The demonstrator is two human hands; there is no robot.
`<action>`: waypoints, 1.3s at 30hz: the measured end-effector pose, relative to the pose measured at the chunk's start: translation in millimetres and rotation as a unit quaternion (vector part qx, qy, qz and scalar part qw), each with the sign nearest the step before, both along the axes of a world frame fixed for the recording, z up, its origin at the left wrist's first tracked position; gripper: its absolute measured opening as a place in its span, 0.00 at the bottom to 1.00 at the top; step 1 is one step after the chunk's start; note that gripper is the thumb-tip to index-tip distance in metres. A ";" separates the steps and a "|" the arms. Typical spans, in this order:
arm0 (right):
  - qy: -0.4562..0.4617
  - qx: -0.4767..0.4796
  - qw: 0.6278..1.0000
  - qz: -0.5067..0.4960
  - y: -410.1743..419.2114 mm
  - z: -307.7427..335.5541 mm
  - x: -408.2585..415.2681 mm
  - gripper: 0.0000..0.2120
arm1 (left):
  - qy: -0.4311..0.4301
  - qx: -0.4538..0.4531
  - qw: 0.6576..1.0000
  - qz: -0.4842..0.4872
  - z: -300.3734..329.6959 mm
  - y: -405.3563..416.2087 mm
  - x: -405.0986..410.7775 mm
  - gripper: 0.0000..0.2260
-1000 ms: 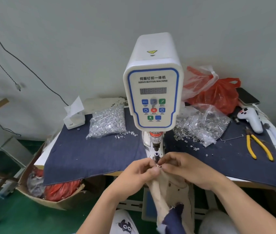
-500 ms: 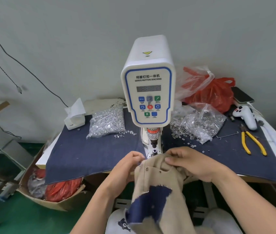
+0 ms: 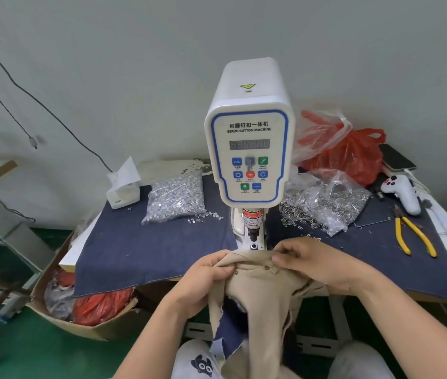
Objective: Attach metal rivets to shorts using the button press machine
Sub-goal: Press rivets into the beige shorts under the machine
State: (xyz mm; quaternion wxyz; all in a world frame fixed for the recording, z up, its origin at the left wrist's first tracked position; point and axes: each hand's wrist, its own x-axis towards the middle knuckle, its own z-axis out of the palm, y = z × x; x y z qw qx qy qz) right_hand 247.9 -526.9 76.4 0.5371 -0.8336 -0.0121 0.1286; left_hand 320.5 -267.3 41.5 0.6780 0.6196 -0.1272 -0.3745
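Two rivets set: both brass-coloured rivets (image 3: 266,267) sit on the tan shorts (image 3: 264,292), near the folded top edge, well apart from each other.
Shorts position: bunched just in front of the button press machine (image 3: 249,149), the upper fold close below the die (image 3: 253,246); whether cloth touches the die I cannot tell.
Left hand: the left hand (image 3: 203,277) pinches the left edge of the fold, fingers curled round the cloth, thumb beside one rivet.
Right hand: the right hand (image 3: 315,262) grips the right side of the fold, fingertips (image 3: 278,259) pressing down on the hem.
Finger risk: both hands sit near the punch (image 3: 252,236); if the press cycles while they feed the fabric forward, a fingertip could be caught.
Misplacement risk: the cloth is slack and wrinkled, so the next rivet could land off its mark or bite through a doubled layer.
Snag risk: a dark blue lining piece (image 3: 228,332) hangs loose below and could drag the shorts askew.
Supply risk: loose rivets (image 3: 203,218) lie scattered by the bag of studs (image 3: 176,196); a sleeve or trailing cloth could sweep them off the denim mat (image 3: 148,247).
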 end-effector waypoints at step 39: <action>-0.097 -0.172 0.901 -0.385 -35.8 -43.3 48.7 0.04 | 0.129 -0.067 0.986 0.088 -22.1 29.7 7.3 0.16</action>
